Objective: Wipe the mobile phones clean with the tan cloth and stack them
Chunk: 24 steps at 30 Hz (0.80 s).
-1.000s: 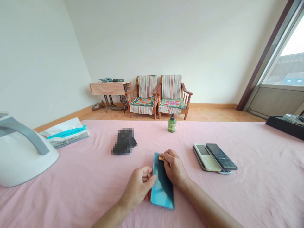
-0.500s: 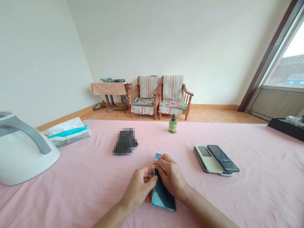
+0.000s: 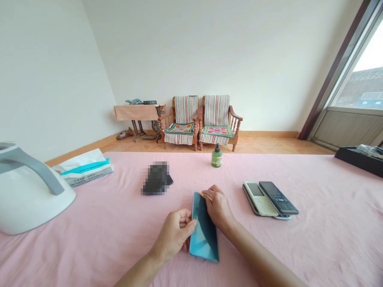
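Observation:
A blue smartphone (image 3: 205,243) lies with its glossy back up on the pink cloth, its camera end pointing away from me. My left hand (image 3: 175,233) grips its left edge, thumb on top and fingers curled at the side. At the upper right corner of the phone, my right hand (image 3: 218,205) is closed in a pinch on a small yellowish piece (image 3: 202,194), close to the camera. Most of that piece is hidden by the fingers, so its kind is unclear.
Several phones (image 3: 266,205) lie stacked at the right. A green spray bottle (image 3: 217,157) stands behind, left of it a dark blurred object (image 3: 155,179). At the left are a white kettle (image 3: 36,199) and a packet (image 3: 86,167); a black tray (image 3: 359,159) sits far right.
My right hand has moved from across the upper left of the phone to its upper right corner, uncovering more of the back. My left hand keeps its hold on the left edge.

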Tool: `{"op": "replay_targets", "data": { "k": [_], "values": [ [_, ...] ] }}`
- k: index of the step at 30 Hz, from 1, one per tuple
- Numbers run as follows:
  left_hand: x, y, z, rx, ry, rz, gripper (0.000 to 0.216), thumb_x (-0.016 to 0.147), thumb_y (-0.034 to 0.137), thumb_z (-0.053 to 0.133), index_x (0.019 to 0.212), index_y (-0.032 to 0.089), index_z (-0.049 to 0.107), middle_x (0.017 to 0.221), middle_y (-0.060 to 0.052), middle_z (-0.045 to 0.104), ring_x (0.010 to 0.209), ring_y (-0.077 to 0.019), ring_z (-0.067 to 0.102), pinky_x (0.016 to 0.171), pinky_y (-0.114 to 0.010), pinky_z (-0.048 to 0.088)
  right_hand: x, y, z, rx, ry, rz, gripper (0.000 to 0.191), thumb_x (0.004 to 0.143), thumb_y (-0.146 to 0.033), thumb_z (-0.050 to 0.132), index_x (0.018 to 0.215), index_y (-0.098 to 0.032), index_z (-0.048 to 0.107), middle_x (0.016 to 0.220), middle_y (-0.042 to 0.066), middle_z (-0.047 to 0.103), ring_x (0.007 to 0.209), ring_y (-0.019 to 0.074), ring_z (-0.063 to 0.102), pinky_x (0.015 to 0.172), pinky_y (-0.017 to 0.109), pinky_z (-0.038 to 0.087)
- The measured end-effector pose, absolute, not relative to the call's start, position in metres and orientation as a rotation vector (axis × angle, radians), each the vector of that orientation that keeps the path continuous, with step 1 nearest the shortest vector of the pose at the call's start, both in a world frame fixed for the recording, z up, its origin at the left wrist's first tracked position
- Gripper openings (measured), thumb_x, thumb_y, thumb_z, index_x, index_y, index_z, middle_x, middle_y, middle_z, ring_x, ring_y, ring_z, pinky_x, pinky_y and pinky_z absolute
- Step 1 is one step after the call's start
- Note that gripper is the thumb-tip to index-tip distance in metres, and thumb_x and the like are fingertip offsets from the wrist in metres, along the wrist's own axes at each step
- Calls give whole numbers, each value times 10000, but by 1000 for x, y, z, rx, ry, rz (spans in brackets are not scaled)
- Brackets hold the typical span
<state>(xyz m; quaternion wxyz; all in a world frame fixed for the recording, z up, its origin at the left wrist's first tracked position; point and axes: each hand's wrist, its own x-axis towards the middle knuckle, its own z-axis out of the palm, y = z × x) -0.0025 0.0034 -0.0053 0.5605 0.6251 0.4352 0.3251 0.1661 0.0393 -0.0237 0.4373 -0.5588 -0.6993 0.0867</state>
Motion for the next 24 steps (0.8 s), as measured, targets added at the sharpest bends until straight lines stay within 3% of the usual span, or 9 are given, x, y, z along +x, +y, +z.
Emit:
{"op": "replay_targets", "data": {
  "k": [15, 24],
  "values": [
    [-3, 3, -4, 1497, 975, 763, 297, 791, 416, 613, 830, 122, 595, 715, -52, 660, 678, -200, 632, 616, -278, 458, 167, -28, -23, -1416, -1900, 237, 282, 878, -72, 403, 720, -199, 598, 760, 57, 546, 706, 177, 535, 612, 261, 429],
    [-4, 4, -5, 1523, 982, 772, 302, 794, 420, 607, 806, 118, 599, 703, -37, 639, 652, -174, 606, 591, -253, 440, 175, -2, -26, -1489, -1818, 221, 299, 882, -50, 381, 715, -169, 599, 750, 52, 527, 697, 164, 529, 644, 262, 428]
  ]
}}
